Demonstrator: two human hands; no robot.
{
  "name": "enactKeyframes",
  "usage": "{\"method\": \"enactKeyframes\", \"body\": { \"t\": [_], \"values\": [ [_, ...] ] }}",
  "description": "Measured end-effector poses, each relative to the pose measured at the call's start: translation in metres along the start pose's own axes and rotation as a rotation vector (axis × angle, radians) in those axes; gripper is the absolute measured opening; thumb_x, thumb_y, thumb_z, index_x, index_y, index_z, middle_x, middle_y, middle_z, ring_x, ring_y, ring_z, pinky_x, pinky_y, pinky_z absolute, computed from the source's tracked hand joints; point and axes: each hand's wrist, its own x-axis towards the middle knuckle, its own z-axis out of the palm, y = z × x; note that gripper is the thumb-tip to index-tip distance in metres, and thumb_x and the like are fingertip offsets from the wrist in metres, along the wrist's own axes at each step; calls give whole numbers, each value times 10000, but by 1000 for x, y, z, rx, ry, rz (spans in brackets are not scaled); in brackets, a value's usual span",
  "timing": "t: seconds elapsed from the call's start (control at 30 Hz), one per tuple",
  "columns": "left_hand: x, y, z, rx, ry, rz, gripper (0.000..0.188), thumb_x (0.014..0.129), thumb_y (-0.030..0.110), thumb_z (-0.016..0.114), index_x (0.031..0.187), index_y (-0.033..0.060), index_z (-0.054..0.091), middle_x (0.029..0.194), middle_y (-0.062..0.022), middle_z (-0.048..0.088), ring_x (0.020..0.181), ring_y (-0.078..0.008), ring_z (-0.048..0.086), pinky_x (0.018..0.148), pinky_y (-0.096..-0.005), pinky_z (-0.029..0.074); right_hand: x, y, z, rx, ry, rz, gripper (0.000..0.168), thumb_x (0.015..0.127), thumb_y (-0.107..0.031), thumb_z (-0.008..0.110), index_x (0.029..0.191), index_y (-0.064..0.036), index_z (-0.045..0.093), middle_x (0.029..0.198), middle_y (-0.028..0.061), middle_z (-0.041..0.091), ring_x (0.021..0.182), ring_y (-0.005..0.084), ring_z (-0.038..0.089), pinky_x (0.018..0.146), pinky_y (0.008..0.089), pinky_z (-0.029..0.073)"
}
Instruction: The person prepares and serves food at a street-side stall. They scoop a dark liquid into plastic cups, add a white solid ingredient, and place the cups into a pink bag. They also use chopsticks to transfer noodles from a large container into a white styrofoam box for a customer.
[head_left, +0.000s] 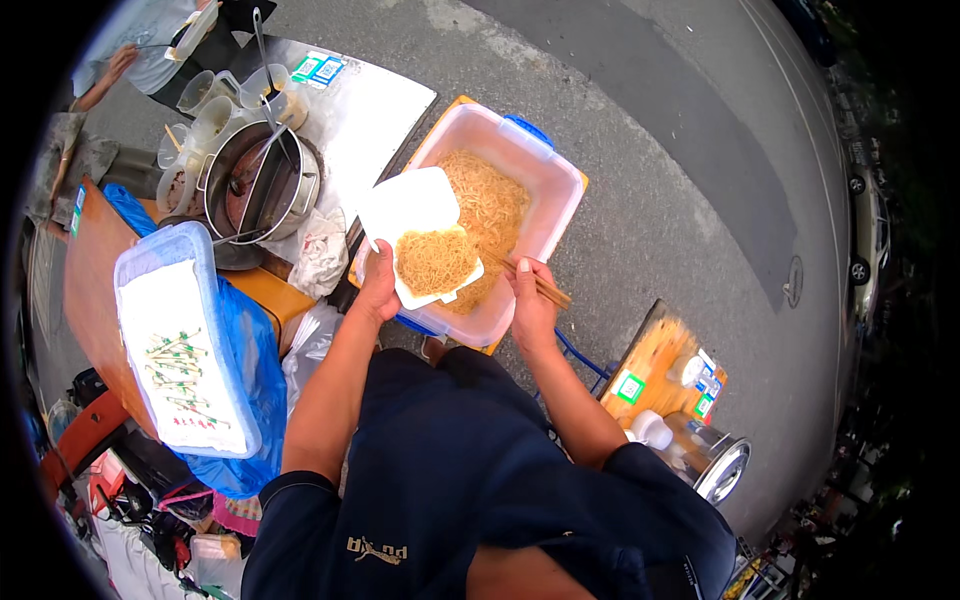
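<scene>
In the middle of the head view, my left hand grips the left side of an open white foam takeaway box, its lid folded back. A mound of thin yellow noodles fills the box's base. My right hand holds a pair of wooden chopsticks, their tips at the noodles by the box's right edge. Below the box stands a large clear plastic tub with more noodles inside, partly hidden by the box and my hands.
At upper left, a divided steel pot with ladles and several plastic jugs stand on a white tabletop. A blue-rimmed tray lies at left. A wooden board with jars is at lower right. Another person stands at upper left.
</scene>
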Motion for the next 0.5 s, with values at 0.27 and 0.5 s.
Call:
{"method": "enactKeyframes", "body": {
  "t": [0.27,0.5],
  "values": [
    [-27,28,-2,17,-78,-12,1063,846,814,436,1551,30,307,1539,-149,456,1389,-287,493,1120,-473,462,-46,-92,33,-482,-509,-744,134,909,7,701,1041,26,686,1070,178,656,1017,308,676,878,358,552],
    [-41,56,-14,-34,-180,4,1093,807,811,502,1544,23,328,1531,-132,473,1389,-270,494,1138,-451,442,-51,-138,56,-486,-350,-746,119,936,-5,682,1053,16,688,1020,148,670,962,266,676,813,340,549]
  ]
}}
